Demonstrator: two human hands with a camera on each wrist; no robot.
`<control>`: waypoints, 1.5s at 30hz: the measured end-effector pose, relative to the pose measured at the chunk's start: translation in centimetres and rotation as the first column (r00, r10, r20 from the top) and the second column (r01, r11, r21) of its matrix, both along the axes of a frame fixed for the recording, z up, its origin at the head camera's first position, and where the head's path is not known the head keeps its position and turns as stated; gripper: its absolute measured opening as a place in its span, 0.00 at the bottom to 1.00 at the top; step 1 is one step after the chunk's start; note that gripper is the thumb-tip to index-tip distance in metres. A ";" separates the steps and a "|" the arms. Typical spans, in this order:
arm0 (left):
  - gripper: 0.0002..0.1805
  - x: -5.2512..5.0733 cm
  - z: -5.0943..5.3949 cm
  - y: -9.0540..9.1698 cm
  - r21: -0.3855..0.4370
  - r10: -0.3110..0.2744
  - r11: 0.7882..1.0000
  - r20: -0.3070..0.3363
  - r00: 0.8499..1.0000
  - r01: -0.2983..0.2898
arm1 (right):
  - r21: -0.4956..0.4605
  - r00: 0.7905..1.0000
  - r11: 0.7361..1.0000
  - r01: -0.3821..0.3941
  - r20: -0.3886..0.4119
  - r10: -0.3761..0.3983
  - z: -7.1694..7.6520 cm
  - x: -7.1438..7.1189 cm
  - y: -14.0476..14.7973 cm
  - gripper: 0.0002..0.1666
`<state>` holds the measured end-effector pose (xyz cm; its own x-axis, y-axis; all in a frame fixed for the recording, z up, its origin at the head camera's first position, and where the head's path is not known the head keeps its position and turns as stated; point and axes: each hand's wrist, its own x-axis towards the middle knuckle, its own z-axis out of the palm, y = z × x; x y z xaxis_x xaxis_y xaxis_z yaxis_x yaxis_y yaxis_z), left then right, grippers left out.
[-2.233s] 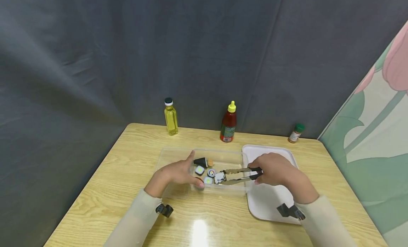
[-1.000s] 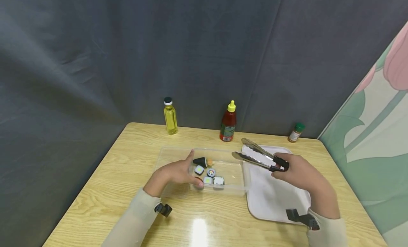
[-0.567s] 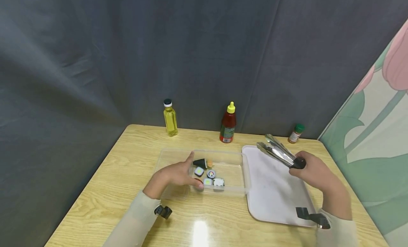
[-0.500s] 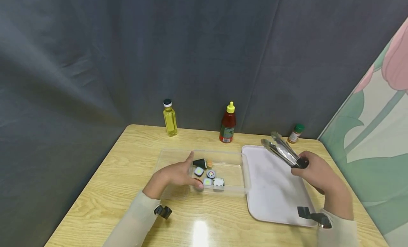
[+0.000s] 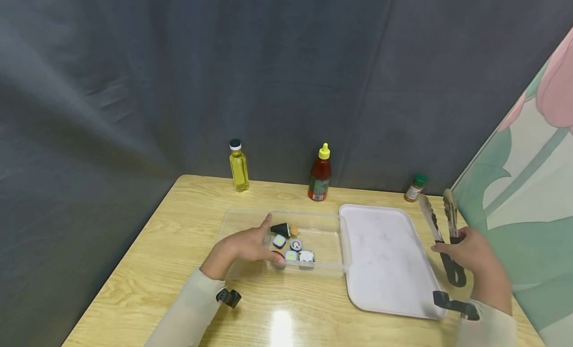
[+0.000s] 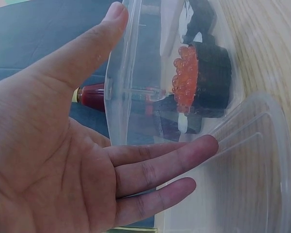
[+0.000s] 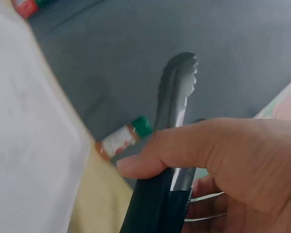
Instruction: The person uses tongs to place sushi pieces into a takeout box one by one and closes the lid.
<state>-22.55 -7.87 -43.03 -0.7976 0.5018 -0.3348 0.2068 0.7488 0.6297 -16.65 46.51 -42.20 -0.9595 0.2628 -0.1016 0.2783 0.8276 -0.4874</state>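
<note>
My left hand (image 5: 243, 245) rests at the left end of a clear plastic box (image 5: 324, 245), fingers straight and thumb against its wall in the left wrist view. Several sushi pieces sit in the box's left half: a black cone-shaped hand roll (image 5: 279, 229), a round roll (image 5: 296, 244), squarish rolls and a white-topped piece (image 5: 307, 256). An orange roe roll (image 6: 211, 80) stands nearest that hand, partly hidden by it in the head view. My right hand (image 5: 476, 255) holds metal tongs (image 7: 148, 204) with black handles, right of the tray. The tongs' arms are spread, with nothing between them.
A white tray (image 5: 385, 257) lies right of the box. A transparent lid (image 6: 262, 126) lies flat on the table at the left. Along the back stand an oil bottle (image 5: 239, 170), a red sauce bottle (image 5: 320, 175) and a green-capped spice jar (image 5: 414, 189).
My right hand has let the white-topped sushi piece out of the tongs in the box and carried the tongs right, past the tray, turning them upward. The left hand has stayed put.
</note>
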 end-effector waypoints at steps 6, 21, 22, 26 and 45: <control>0.76 0.0 0.2 0.1 -0.004 -0.004 1.000 -0.004 1.000 0.004 | 0.006 0.997 0.997 0.075 0.024 -0.075 -1.6 0.0 1.9 0.57; 0.76 0.0 -0.2 -0.1 0.014 -0.002 1.000 -0.003 1.000 0.002 | 0.006 0.969 0.979 0.202 0.144 -0.201 -4.1 0.6 2.5 0.62; 0.76 0.0 -0.2 -0.1 0.016 -0.002 1.000 -0.003 1.000 0.002 | 0.004 0.967 0.977 0.213 0.144 -0.211 -4.2 0.6 2.5 0.62; 0.77 -0.1 -0.2 -0.3 0.036 -0.008 0.999 0.021 1.000 0.007 | -0.014 0.955 0.967 0.253 0.163 -0.247 -4.4 0.5 2.4 0.62; 0.35 -3.7 2.1 -8.9 0.341 0.505 0.814 -0.014 0.863 -0.470 | -0.172 0.962 0.983 -0.061 -0.272 0.012 4.2 -1.9 -11.3 0.30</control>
